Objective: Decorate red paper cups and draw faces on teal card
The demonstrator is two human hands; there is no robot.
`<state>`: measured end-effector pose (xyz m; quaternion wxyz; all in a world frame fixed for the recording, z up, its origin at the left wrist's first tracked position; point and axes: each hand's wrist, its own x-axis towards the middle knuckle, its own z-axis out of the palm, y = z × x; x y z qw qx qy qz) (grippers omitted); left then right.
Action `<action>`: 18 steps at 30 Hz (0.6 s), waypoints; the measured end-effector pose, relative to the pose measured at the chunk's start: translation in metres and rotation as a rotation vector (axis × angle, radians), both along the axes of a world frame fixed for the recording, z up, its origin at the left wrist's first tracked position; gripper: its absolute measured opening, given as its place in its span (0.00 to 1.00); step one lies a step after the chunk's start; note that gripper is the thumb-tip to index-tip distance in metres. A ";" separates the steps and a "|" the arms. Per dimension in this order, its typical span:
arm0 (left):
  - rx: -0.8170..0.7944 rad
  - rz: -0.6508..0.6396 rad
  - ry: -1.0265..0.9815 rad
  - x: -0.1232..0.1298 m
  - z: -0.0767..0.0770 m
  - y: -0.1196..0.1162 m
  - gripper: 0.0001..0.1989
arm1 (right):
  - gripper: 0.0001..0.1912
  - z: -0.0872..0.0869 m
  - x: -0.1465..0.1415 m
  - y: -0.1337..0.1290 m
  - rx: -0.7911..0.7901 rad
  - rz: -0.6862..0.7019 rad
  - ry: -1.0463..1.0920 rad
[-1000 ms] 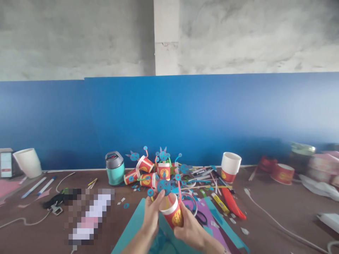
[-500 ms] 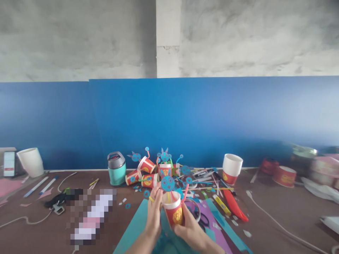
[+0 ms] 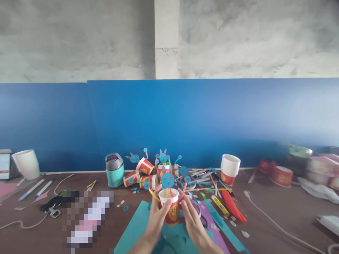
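A red and white paper cup (image 3: 173, 213) stands upright between my hands, low over the teal paper. My left hand (image 3: 156, 215) is closed around its left side, thumb across the front. A round blue paper face with ears (image 3: 167, 180) rises above the rim on a straw. Out of the cup's left side sticks a yellow straw (image 3: 154, 195), with a blue disc at its tip. My right hand (image 3: 192, 217) is at the right side, its fingertips closed at the base of a red straw (image 3: 184, 189) topped by another blue disc. The right thumb is mostly hidden.
Several similar decorated cups (image 3: 145, 165) lie heaped behind. Teal paper (image 3: 135, 225) and purple paper (image 3: 218, 234) cover the front. To the right are a yellow box cutter (image 3: 220, 206), a red-handled tool (image 3: 233, 208) and stacked cups (image 3: 231, 167). A teal flask (image 3: 115, 174) stands left.
The cup has turned more upright, and its yellow straw now shows. My left thumb has come round to the front. My right hand has shifted from the cup's base up to the red straw.
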<state>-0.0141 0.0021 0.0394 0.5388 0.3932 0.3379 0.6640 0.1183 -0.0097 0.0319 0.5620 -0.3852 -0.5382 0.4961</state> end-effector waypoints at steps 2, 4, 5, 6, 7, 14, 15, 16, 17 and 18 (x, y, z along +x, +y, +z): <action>-0.004 -0.020 0.016 0.000 -0.002 0.001 0.33 | 0.34 0.001 -0.001 0.003 0.050 -0.036 0.013; -0.017 -0.045 0.030 0.001 -0.004 0.001 0.31 | 0.33 0.002 -0.001 0.003 0.066 -0.056 -0.002; -0.025 -0.048 0.040 0.001 -0.003 0.001 0.29 | 0.33 0.003 0.000 0.003 0.063 -0.064 -0.014; -0.030 -0.047 0.056 0.001 -0.002 0.001 0.28 | 0.32 0.005 0.000 0.002 0.055 -0.066 -0.030; -0.028 -0.050 0.079 0.001 0.000 0.000 0.25 | 0.31 0.006 0.001 0.001 0.048 -0.061 -0.045; 0.006 -0.104 0.157 0.004 0.017 -0.009 0.18 | 0.29 0.015 0.004 -0.001 0.094 0.009 -0.150; -0.002 -0.104 0.162 0.004 0.016 -0.010 0.19 | 0.30 0.013 0.005 0.000 0.098 0.012 -0.166; -0.008 -0.103 0.166 0.003 0.014 -0.010 0.19 | 0.30 0.010 0.006 0.002 0.099 0.000 -0.179; -0.014 -0.094 0.164 0.003 0.011 -0.010 0.20 | 0.31 0.007 0.007 0.003 0.093 -0.031 -0.187; -0.016 -0.085 0.157 0.002 0.007 -0.010 0.20 | 0.32 0.003 0.008 0.005 0.080 -0.073 -0.190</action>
